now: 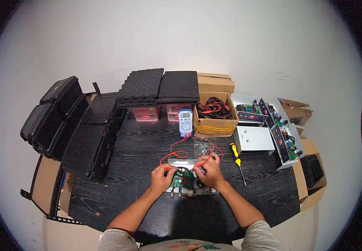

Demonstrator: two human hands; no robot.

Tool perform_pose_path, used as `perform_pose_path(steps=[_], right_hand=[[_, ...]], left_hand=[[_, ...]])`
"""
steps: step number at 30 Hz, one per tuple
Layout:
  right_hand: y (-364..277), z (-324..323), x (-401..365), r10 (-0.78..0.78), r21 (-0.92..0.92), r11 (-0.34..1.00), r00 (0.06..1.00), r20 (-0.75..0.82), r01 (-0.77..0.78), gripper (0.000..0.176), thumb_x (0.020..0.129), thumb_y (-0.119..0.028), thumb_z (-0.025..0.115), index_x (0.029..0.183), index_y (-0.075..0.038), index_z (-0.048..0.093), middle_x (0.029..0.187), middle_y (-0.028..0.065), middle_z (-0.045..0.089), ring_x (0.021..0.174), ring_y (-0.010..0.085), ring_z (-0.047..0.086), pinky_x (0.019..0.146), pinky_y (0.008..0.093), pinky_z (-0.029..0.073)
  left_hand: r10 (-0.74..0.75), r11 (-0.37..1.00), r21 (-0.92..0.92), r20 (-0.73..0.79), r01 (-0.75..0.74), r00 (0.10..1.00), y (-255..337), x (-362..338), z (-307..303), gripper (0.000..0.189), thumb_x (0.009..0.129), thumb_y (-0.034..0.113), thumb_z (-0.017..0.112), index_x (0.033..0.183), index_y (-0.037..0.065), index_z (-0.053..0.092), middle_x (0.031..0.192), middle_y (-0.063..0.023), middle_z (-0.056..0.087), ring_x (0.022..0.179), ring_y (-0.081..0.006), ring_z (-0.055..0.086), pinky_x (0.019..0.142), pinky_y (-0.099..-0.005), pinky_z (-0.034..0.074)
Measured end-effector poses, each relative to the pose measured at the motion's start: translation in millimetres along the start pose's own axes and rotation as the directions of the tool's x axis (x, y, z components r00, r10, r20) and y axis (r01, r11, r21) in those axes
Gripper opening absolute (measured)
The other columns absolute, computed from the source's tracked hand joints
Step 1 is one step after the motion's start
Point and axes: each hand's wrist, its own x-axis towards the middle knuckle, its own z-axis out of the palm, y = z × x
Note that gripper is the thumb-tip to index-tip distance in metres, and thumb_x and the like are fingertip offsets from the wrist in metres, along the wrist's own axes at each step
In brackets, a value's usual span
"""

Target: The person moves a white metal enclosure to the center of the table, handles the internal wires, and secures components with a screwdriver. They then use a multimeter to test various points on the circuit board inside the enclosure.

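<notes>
Black wood grain across the tabletop (147, 144), pale wall (189, 46) behind, and right at the near edge, between both hands, an open metal unit (181, 162). Lid off, green circuit board (176, 181) face up, presumably for a clear reach at the parts. Just over it on one side, the left hand (161, 180), fingers pinched around a red test lead (166, 168). On the other side, the right hand (211, 172), closed on a second red lead (196, 167). Low grips near the tips, likely for fine aim; too small to tell about actual contact with the board.

Beyond the unit, a multimeter (185, 125), face up and display lit, probably there for an easy glance, with slack in both leads. Just past the unit, a clear bag of small hardware (203, 147), within reach. To the unit's right, a yellow-and-black screwdriver (237, 159), apart from the hands and out of their way. Farther right of the unit, a white metal cover (255, 139) beside more opened units (278, 142). Behind the unit, a cardboard box (216, 128) as a holder for loose cables (214, 106). Far left of the unit, stacked black cases (57, 115).
</notes>
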Motion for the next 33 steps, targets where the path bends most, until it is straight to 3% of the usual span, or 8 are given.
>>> perform_pose_path(steps=[13, 16, 19, 22, 33], right_hand=[[0, 0, 1, 0.011, -0.011, 1.0, 1.0, 0.016, -0.011, 0.01, 0.088, -0.022, 0.079, 0.095, -0.016, 0.074, 0.103, 0.0004, 0.075, 0.114, 0.0263, 0.067, 0.114, 0.0575, 0.029], [-1, 0, 1, 0.019, -0.013, 1.0, 1.0, 0.014, -0.019, 0.01, 0.088, -0.022, 0.079, 0.095, -0.016, 0.074, 0.102, 0.0013, 0.075, 0.114, 0.0266, 0.067, 0.113, 0.0576, 0.029], [-3, -1, 1, 0.024, -0.01, 1.0, 1.0, 0.014, -0.024, 0.009, 0.088, -0.021, 0.079, 0.095, -0.016, 0.075, 0.102, 0.0025, 0.075, 0.114, 0.0268, 0.067, 0.113, 0.0577, 0.03], [-2, -2, 1, 0.016, -0.002, 1.0, 1.0, 0.012, -0.016, 0.009, 0.088, -0.019, 0.078, 0.096, -0.015, 0.075, 0.102, 0.0033, 0.075, 0.114, 0.0267, 0.067, 0.113, 0.0577, 0.03], [2, 2, -2, -0.017, 0.025, 1.0, 0.998, -0.066, 0.019, 0.011, 0.088, -0.016, 0.078, 0.097, -0.014, 0.071, 0.101, 0.0025, 0.075, 0.113, 0.0256, 0.069, 0.113, 0.0561, 0.031]], left_hand=[[-0.02, 1.0, 0.0, 0.001, 0.02, 1.0, 3, 2, -1, 0.009, 0.094, 0.012, 0.077, 0.092, 0.005, 0.072, 0.09, -0.0095, 0.078, 0.084, -0.0261, 0.076, 0.076, -0.0366, 0.058], [0.11, 0.99, 0.079, 0.059, -0.114, 0.992, 0, 3, -5, 0.008, 0.098, 0.004, 0.07, 0.097, 0.0, 0.063, 0.092, -0.013, 0.079, 0.084, -0.0213, 0.077, 0.076, -0.0347, 0.061], [0.043, 0.999, 0.024, 0.007, -0.043, 0.999, -5, -1, 0, 0.009, 0.097, 0.011, 0.074, 0.096, 0.004, 0.069, 0.091, -0.0104, 0.078, 0.084, -0.0265, 0.076, 0.077, -0.0364, 0.059], [-0.006, 0.998, -0.055, -0.032, 0.005, 0.999, -9, -4, 2, 0.01, 0.099, 0.011, 0.072, 0.099, 0.003, 0.065, 0.091, -0.011, 0.078, 0.084, -0.0273, 0.077, 0.077, -0.0369, 0.059], [0.005, 1.0, 0.025, 0.022, -0.005, 1.0, -4, -2, -1, 0.011, 0.1, 0.013, 0.071, 0.1, 0.003, 0.064, 0.092, -0.0112, 0.078, 0.084, -0.0272, 0.077, 0.076, -0.0377, 0.06]])
